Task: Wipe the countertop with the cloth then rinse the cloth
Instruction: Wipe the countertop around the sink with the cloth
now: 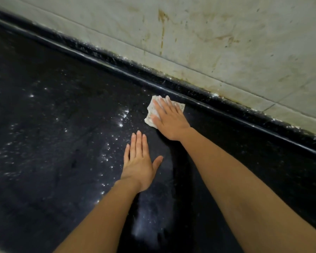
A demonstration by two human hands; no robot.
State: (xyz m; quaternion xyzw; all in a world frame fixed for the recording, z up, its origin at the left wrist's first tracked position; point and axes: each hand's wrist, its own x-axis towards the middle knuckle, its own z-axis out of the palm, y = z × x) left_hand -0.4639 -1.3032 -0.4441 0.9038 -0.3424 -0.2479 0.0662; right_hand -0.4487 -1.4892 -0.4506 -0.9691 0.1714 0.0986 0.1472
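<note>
countertop (62,125): black, white-speckled | cloth (151,111): off-white | wall (226,42): pale grey, brown-stained

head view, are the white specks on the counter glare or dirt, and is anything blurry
In the head view the specks look like light glinting off the dark countertop, thickest left of the cloth under the right hand; the head view is dim at left, with the wall brightest; a hazy patch lies beside the forearm of the left hand; both hands look sharp.
</note>
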